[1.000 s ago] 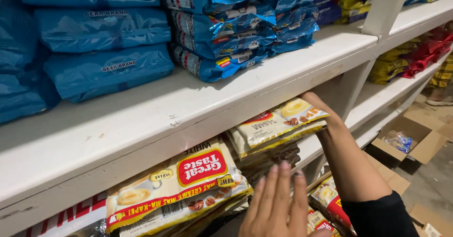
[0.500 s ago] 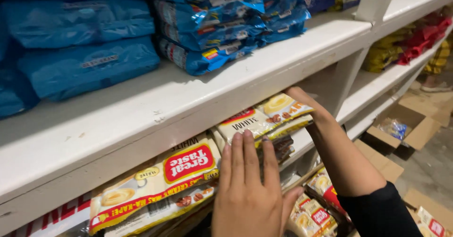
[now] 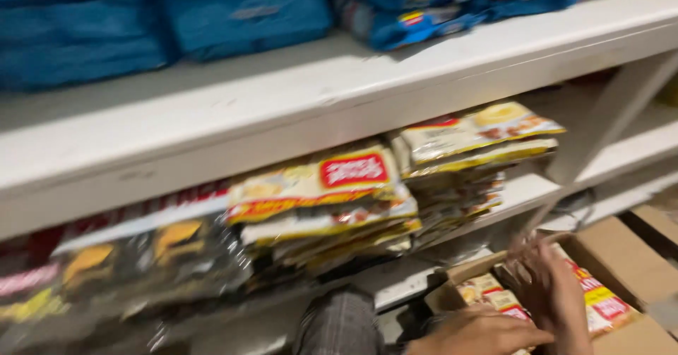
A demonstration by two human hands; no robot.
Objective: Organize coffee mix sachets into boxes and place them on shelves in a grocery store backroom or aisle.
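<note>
I see both hands low at the near right of the view, over an open cardboard box [image 3: 635, 256] that sits below the shelving. My left hand [image 3: 480, 332] lies flat across the near rim of the box, fingers stretched toward the right and resting on or just above the yellow-and-red sachet packs [image 3: 600, 305] packed inside. My right hand [image 3: 554, 291] is just beside it, farther into the box, fingers spread and blurred; I cannot tell whether it grips a pack or only touches them. Neither hand visibly clasps anything.

Up on the lower white shelf [image 3: 522, 189], two stacks of the same kind of flat yellow packs lie on their sides: one stack [image 3: 325, 206] near the middle and a second stack [image 3: 473, 157] to its right, close together. To the left of them sit darker packs [image 3: 155, 256] with yellow patches, blurred. The thick white upper shelf [image 3: 282, 108] runs across the view above, carrying blue bags [image 3: 247, 16] in rows, far and high. A grey checked shape [image 3: 342, 323] shows at the bottom edge, near the middle.
</note>
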